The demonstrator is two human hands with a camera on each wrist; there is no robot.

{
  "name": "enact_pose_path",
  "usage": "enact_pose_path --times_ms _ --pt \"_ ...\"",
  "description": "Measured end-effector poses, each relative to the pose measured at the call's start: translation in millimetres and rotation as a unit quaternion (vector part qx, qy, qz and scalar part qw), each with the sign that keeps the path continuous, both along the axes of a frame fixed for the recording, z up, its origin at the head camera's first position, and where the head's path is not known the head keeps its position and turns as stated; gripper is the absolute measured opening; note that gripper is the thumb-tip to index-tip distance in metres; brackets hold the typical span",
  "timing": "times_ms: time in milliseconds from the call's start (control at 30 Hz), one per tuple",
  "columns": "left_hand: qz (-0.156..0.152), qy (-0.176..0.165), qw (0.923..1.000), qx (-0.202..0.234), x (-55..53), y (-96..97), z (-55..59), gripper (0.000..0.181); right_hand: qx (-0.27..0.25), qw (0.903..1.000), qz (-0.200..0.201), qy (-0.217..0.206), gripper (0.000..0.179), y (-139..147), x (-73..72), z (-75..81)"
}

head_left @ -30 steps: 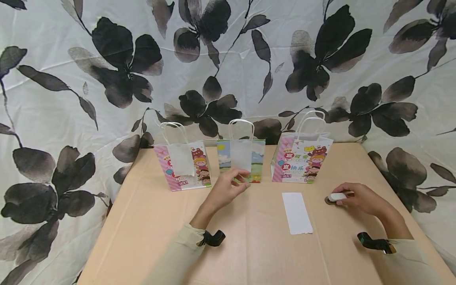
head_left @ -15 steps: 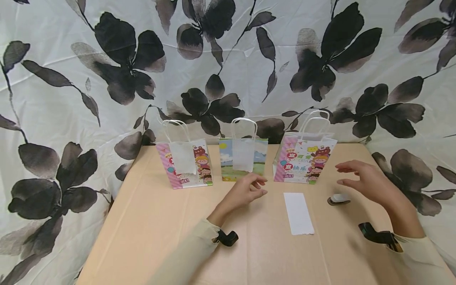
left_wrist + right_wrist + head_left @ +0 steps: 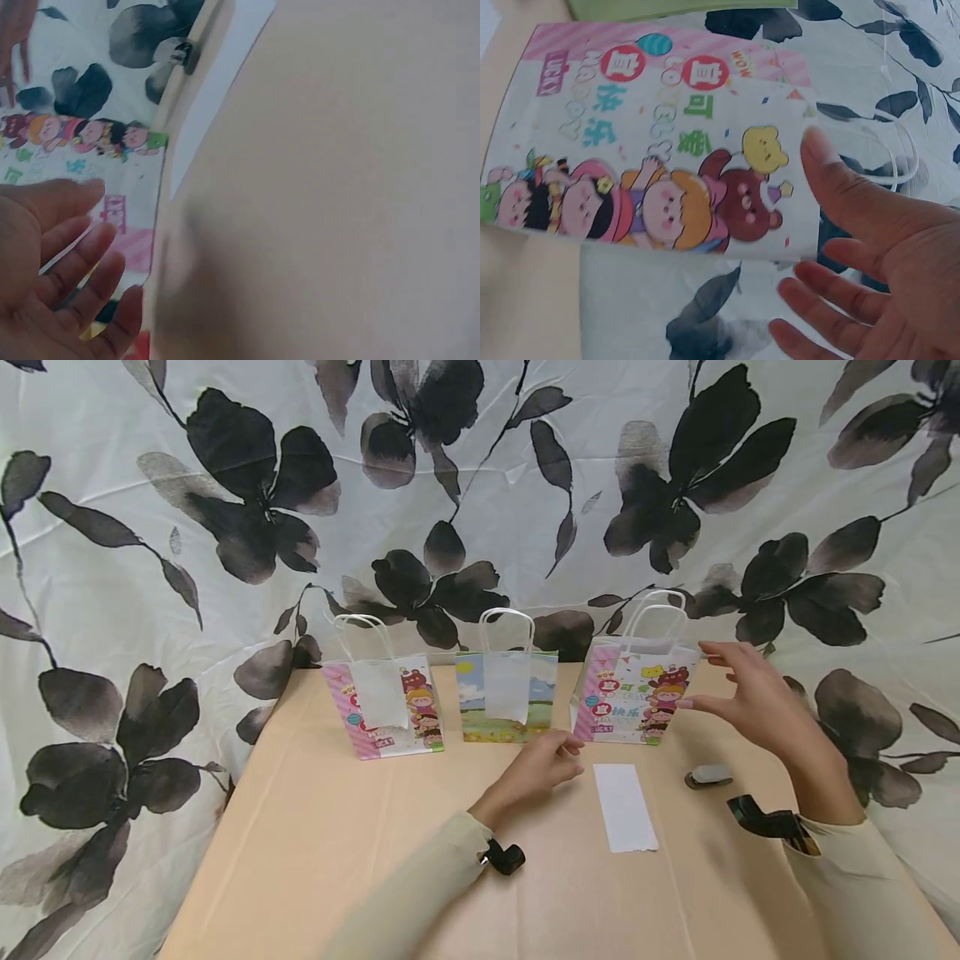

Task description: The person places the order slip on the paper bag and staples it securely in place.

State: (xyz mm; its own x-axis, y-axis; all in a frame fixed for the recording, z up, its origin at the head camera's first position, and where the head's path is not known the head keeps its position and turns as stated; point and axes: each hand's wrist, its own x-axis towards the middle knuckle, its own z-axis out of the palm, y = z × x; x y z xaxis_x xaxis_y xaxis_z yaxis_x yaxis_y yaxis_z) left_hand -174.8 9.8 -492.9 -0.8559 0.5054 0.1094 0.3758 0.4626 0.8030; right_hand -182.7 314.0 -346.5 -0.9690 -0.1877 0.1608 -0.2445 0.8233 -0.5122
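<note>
- Closest to me, the person's two cream fabric sleeves (image 3: 416, 889) reach across the light tan table (image 3: 540, 893).
- A narrow, white rectangular paper strip (image 3: 626, 810) lies flat on it, between the hands.
- Just left of that strip is the left hand (image 3: 532, 770), its fingers loosely bent and apart.
- On the strip's other side sits a small, dark-based object with a pale top (image 3: 708, 776).
- Beyond it, the right hand (image 3: 761, 702) is raised, thumb and fingers spread around the right edge of a pink-and-white paper cartoon bag (image 3: 633, 702); I can't tell whether they touch it.
- That bag stands upright at the right of the row, white handles up.
- Left of it stand a blue-and-green paper landscape bag (image 3: 543, 706) and a second pink-and-white cartoon bag (image 3: 425, 714), each with white paper on its front.
- Behind everything hangs a white cloth with black flowers (image 3: 517, 527).
</note>
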Motion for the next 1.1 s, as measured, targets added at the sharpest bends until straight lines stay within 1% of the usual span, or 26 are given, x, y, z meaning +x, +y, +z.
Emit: enact_pose_path --times_ms 100,200,267,333,400,500,567,600,733,833,1033,1100 --pt "0.008 0.006 0.9999 -0.014 -2.1 11.3 -3.7 0.031 -0.004 0.9997 0.011 0.022 0.091 -5.6 -5.4 3.5" --pt "0.016 -0.001 0.9996 -0.022 -1.9 22.6 -8.6 0.033 -0.005 0.999 0.019 0.041 0.09 -10.2 -10.7 5.4" --pt "0.026 -0.002 0.9992 -0.03 -0.7 30.0 -13.3 0.034 -0.002 0.9989 0.018 0.043 0.09 -13.4 -13.6 7.0" --pt "0.039 0.008 0.9977 -0.055 1.6 36.8 -17.7 0.036 0.0 0.9991 0.015 0.041 0.088 -16.4 -16.3 8.6" --pt "0.057 0.025 0.9941 -0.089 5.0 42.5 -20.8 0.037 0.002 0.9991 0.012 0.041 0.087 -18.8 -18.2 10.3" --pt "0.079 0.05 0.9859 -0.139 10.0 48.8 -22.7 0.041 -0.001 0.9988 0.011 0.047 0.083 -21.0 -19.9 12.1" --pt "0.088 0.059 0.9827 -0.152 12.5 51.3 -22.6 0.046 -0.003 0.9988 0.01 0.048 0.081 -21.9 -20.2 12.7" --pt "0.09 0.061 0.9825 -0.151 13.4 52.0 -22.4 0.049 -0.004 0.9988 0.009 0.047 0.081 -22.2 -20.1 12.9" --pt "0.093 0.068 0.9831 -0.143 14.4 53.4 -22.7 0.058 -0.005 0.999 0.005 0.044 0.079 -22.5 -20.7 11.6" --pt "0.092 0.075 0.9827 -0.142 14.3 54.6 -22.4 0.06 -0.004 0.9988 0.007 0.048 0.078 -21.3 -21.4 10.0" --pt "0.085 0.077 0.9801 -0.161 16.4 55.9 -19.6 0.054 0.0 0.9986 0.01 0.053 0.076 -20.8 -19.3 8.1" --pt "0.077 0.078 0.9788 -0.173 17.4 55.1 -19.2 0.051 -0.001 0.9988 0.006 0.048 0.076 -21.9 -18.6 7.5"
